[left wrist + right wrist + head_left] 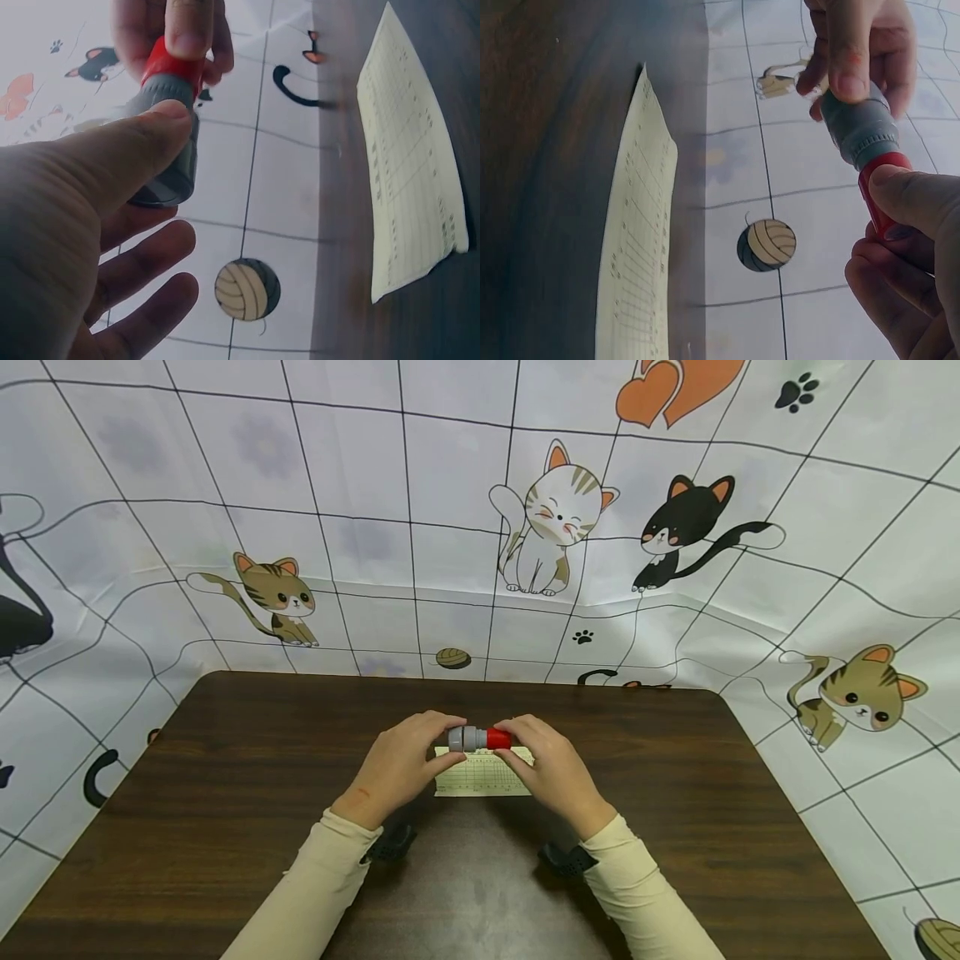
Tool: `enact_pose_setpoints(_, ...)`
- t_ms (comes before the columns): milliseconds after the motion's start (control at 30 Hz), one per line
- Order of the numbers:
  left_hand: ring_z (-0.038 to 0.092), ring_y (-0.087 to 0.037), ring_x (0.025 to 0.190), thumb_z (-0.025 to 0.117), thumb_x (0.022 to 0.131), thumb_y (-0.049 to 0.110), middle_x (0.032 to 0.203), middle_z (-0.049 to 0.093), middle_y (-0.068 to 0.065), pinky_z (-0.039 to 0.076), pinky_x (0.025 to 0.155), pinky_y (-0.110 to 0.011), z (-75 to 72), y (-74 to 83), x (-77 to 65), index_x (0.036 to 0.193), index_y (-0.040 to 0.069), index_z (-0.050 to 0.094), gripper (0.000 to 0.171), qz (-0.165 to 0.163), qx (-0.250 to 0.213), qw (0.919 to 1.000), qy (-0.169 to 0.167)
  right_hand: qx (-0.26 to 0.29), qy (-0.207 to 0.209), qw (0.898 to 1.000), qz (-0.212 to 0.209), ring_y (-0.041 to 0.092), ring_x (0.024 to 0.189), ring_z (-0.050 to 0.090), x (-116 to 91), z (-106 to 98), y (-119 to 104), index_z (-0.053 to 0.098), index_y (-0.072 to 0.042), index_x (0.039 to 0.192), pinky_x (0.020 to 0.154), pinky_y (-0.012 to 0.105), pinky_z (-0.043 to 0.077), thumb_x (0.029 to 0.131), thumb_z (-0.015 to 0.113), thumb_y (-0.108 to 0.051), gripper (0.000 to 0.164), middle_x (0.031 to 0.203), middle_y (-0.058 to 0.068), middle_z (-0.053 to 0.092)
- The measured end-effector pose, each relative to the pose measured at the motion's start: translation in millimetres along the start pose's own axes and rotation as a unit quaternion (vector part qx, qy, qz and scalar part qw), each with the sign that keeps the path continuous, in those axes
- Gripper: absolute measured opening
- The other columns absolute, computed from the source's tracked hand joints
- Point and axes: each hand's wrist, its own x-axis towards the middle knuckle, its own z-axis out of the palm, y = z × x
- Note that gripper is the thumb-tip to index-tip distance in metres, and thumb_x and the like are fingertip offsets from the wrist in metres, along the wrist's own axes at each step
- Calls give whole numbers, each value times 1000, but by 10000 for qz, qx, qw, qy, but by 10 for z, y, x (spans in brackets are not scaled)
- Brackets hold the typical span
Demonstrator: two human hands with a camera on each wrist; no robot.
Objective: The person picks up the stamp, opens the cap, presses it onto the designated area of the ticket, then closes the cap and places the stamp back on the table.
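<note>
Between both hands, a small grey bottle point(469, 739) with a red cap point(498, 739) lies sideways in the head view. My left hand point(405, 762) grips the grey end between thumb and fingers; the left wrist view shows its lower fingers spread away from the bottle. My right hand point(553, 770) pinches the red cap, which shows under the thumb in the right wrist view. A ribbed grey collar point(876, 146) sits against the cap. Beneath the hands, a strip of pale yellow printed paper point(480, 779) lies on the table, its upper edge partly hidden by the hands.
The dark brown wooden table point(247, 793) has rounded far corners. Behind and beside it hangs a white sheet point(360, 460) with black grid lines and printed cats. A dark strap device sits at each wrist, below the cream sleeves point(311, 889).
</note>
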Motion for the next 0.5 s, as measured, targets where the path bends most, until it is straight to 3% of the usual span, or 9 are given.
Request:
enact_pose_setpoints(233, 67, -25, 119, 82, 91, 31, 133, 69, -5, 58, 94, -47, -51, -113, -8, 136, 14, 67, 50, -256, 72, 9996, 37, -133, 137, 9995, 269, 16, 88, 64, 4, -47, 54, 70, -7, 118, 73, 32, 57, 91, 81, -12, 30, 108, 3, 70)
enact_pose_setpoints(367, 71, -24, 105, 83, 90, 27, 122, 73, -5, 60, 85, -46, -63, -167, -10, 133, 14, 66, 47, -550, 8, 9985, -5, -169, 194, 9988, 405, 18, 86, 63, -4, -64, 112, 70, -7, 118, 72, 33, 55, 90, 81, -9, 30, 107, 3, 70)
enact_pose_setpoints(500, 67, -17, 79, 83, 90, 24, 108, 75, -3, 56, 69, -40, -72, -227, -20, 129, 14, 63, 45, -895, -107, 9959, -29, -223, 248, 9978, 578, 18, 90, 65, -18, -90, 163, 71, -6, 118, 78, 36, 57, 87, 83, -5, 33, 108, 5, 70)
